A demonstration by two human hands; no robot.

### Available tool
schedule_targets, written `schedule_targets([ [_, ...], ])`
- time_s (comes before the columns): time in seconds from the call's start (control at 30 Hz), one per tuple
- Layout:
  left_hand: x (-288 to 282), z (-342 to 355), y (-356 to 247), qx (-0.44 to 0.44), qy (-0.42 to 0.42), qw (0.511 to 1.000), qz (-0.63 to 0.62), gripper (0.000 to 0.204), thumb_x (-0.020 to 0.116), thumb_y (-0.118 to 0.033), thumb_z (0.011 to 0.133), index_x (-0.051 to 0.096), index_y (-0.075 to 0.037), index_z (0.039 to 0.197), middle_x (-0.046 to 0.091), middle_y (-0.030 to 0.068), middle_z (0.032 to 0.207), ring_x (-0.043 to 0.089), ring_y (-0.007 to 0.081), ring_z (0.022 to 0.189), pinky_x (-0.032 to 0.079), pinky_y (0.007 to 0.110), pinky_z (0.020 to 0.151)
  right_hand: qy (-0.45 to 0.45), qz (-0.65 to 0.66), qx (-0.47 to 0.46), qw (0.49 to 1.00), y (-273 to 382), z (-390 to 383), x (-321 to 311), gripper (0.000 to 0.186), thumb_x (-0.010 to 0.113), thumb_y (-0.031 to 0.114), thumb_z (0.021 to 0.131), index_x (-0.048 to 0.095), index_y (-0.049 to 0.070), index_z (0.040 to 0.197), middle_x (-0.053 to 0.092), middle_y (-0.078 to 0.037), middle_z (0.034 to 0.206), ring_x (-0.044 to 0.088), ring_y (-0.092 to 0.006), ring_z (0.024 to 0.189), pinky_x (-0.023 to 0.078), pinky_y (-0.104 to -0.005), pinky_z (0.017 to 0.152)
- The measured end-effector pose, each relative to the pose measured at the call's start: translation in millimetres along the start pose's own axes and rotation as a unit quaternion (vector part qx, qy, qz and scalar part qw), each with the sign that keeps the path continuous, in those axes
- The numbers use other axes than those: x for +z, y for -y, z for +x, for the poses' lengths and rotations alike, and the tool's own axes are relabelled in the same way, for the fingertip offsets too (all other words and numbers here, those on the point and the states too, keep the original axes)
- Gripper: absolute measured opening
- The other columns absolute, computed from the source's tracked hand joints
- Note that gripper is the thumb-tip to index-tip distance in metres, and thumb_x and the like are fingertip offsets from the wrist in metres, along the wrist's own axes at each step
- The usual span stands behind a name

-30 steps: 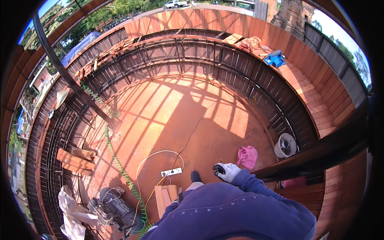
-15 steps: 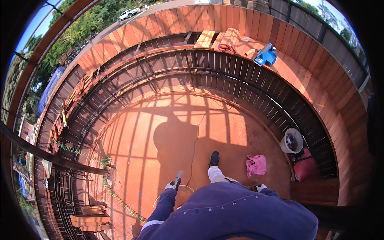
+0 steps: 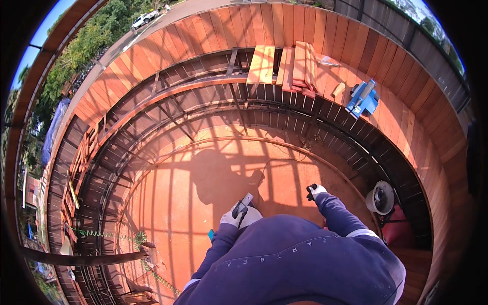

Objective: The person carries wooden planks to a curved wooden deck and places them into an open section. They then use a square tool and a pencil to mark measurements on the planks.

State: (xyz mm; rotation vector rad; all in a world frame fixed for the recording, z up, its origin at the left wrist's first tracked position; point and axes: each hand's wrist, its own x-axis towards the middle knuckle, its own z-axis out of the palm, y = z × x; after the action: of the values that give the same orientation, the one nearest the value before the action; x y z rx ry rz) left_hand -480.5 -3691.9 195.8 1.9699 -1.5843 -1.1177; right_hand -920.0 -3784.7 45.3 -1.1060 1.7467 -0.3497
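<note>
Both of my hands wear white gloves with dark patches at the fingers. My left hand (image 3: pixel 234 215), low and left of the middle, is closed round a flat grey metal piece (image 3: pixel 247 199) with a straight edge, its end sticking out ahead. Its exact kind is not clear. Out to the right, my right hand (image 3: pixel 317 191) is held forward over the reddish floor, with fingers curled in. Something dark shows at those fingers; whether it is an object or the glove cannot be made out. My dark blue sleeves and top fill the lower middle.
A curved wooden bench (image 3: pixel 223 30) runs round the far side and right. On it lie loose boards (image 3: pixel 261 64), stacked planks (image 3: pixel 300 68) and a blue power tool (image 3: pixel 363 99). A bucket (image 3: pixel 380 198) stands at right. A green coiled hose (image 3: pixel 101 234) lies left, near a dark bar (image 3: pixel 86 258).
My view has moved forward, nearer the far bench. My right hand has come up and forward from beside my body. My left hand has shifted right, still with the metal piece.
</note>
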Motion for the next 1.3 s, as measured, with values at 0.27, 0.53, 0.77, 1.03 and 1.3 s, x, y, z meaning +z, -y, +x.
schedule_targets([
  [0.27,-129.2,184.6,-74.7,0.149,0.036,0.982,0.106,0.065,0.060,-0.038,0.088,0.037,-0.022,0.146,0.062,0.0240,0.114,0.060,0.0416,0.102,0.048,0.047,0.087,-0.026,0.212,0.007,0.977,162.9,83.5,47.9,0.012,0.057,0.008,0.091,0.066,0.000,0.095,0.069,-0.015,0.079,0.070,-0.0250,0.067,0.057,-0.0369,0.061],
  [0.53,-205.4,347.5,-170.1,0.298,0.039,0.949,0.095,0.056,0.066,-0.038,0.085,0.050,-0.016,0.134,0.063,0.0180,0.114,0.063,0.0379,0.099,0.052,0.043,0.083,-0.084,0.387,-0.075,0.915,237.1,121.6,53.2,0.016,0.052,0.004,0.096,0.062,-0.001,0.107,0.068,-0.013,0.084,0.068,-0.0219,0.075,0.058,-0.0335,0.072],
  [0.77,-197.5,464.2,-266.7,0.377,0.061,0.900,0.209,0.056,0.068,-0.027,0.081,0.052,-0.016,0.134,0.060,0.0159,0.105,0.062,0.0368,0.091,0.052,0.044,0.077,-0.099,0.340,-0.185,0.917,381.0,127.4,-18.4,0.029,0.048,0.020,0.100,0.062,-0.001,0.115,0.069,-0.012,0.095,0.066,-0.0182,0.083,0.053,-0.0293,0.074],
  [1.03,-166.0,543.9,-324.7,0.455,0.116,0.843,0.261,0.055,0.070,-0.024,0.079,0.056,-0.015,0.131,0.053,0.0137,0.099,0.057,0.0320,0.094,0.048,0.040,0.083,-0.121,0.379,-0.215,0.892,456.9,142.3,-83.2,0.024,0.054,0.006,0.095,0.062,-0.005,0.115,0.070,-0.011,0.103,0.066,-0.0158,0.091,0.051,-0.0288,0.084],
  [1.3,-146.7,572.3,-334.9,0.448,0.159,0.814,0.333,0.060,0.067,-0.031,0.080,0.052,-0.019,0.137,0.050,0.0168,0.111,0.053,0.0331,0.104,0.046,0.042,0.091,-0.182,0.357,-0.168,0.901,483.6,158.8,-101.7,0.022,0.056,0.009,0.093,0.063,-0.005,0.109,0.069,-0.009,0.094,0.063,-0.0137,0.083,0.051,-0.0270,0.078],
])
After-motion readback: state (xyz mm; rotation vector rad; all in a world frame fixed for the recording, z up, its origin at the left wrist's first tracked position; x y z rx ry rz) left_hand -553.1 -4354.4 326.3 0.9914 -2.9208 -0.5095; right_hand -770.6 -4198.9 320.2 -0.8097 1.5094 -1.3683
